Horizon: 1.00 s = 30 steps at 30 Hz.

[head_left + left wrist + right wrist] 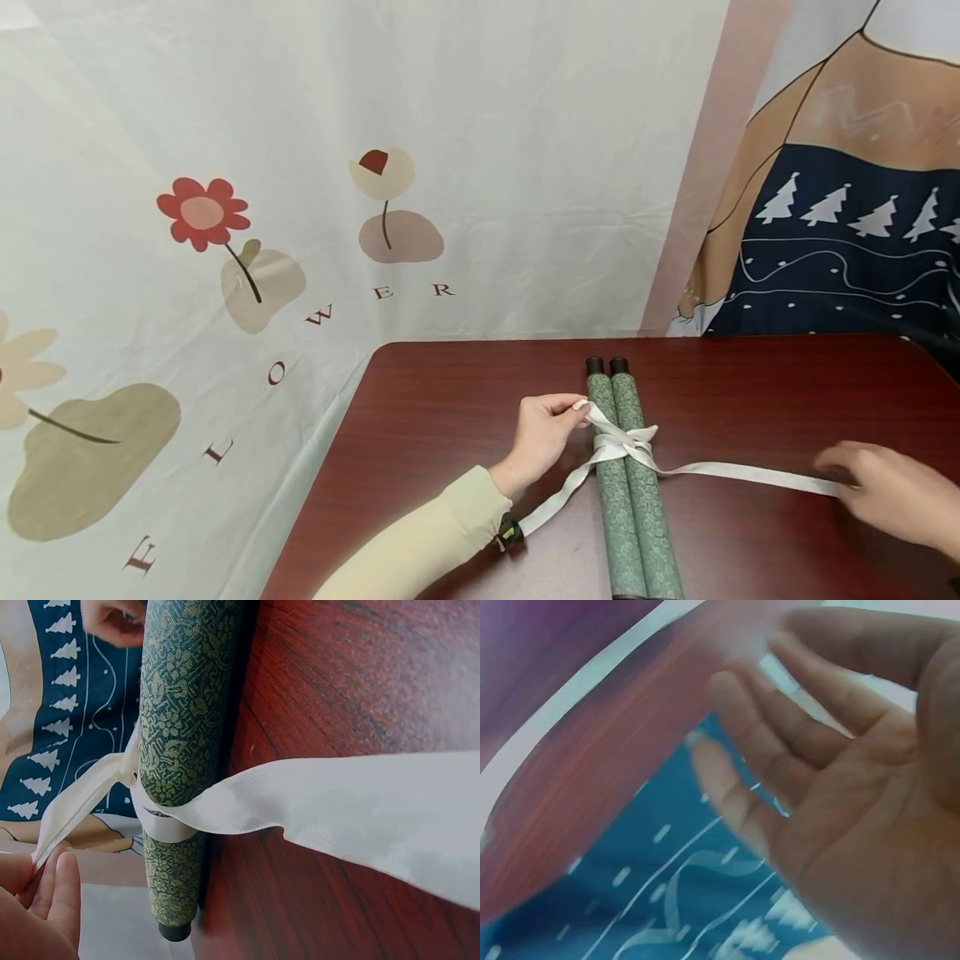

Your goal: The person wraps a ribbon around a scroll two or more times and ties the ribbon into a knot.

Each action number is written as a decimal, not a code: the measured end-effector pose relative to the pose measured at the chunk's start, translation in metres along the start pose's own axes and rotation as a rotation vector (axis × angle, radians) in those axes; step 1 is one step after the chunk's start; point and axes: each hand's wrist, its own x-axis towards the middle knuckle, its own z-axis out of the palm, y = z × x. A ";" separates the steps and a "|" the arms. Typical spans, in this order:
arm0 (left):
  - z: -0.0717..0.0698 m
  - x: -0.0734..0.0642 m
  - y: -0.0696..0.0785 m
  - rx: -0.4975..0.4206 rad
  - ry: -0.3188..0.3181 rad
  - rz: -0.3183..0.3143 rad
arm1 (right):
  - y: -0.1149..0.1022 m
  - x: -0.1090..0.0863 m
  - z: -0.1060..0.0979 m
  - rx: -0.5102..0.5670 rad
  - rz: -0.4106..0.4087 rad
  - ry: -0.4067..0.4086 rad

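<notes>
Two rolled scrolls [619,500] in green patterned cloth lie side by side on the table, black knobs at their far ends. A white ribbon [750,474] is wound around them, crossing in a loose knot on top. My left hand [542,433] pinches one short end of ribbon between thumb and fingertips, just left of the scrolls. Far to the right, my right hand [881,492] has the long ribbon end at its thumb and index finger. In the right wrist view the other fingers [757,735] are spread loosely and blurred.
Another length of ribbon [558,498] runs from the knot down toward the left wrist, passing under the forearm. The dark red table [450,375] meets a printed cloth backdrop [525,167] at its far edge. A black wrist device [510,531] sits at the left sleeve.
</notes>
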 end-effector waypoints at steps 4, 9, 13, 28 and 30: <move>0.001 -0.001 0.001 -0.024 0.001 0.003 | -0.048 0.011 0.000 0.114 -0.166 0.065; 0.002 -0.002 0.003 -0.042 -0.010 0.001 | -0.095 0.024 0.015 0.140 -0.448 0.224; 0.004 -0.004 0.006 -0.037 -0.015 0.011 | -0.115 0.038 0.027 0.081 -0.604 0.346; 0.014 -0.031 0.014 0.186 -0.194 0.255 | -0.128 0.058 0.039 0.109 -0.462 0.384; 0.015 -0.035 0.015 0.241 -0.246 0.299 | -0.128 0.058 0.039 0.151 -0.394 0.373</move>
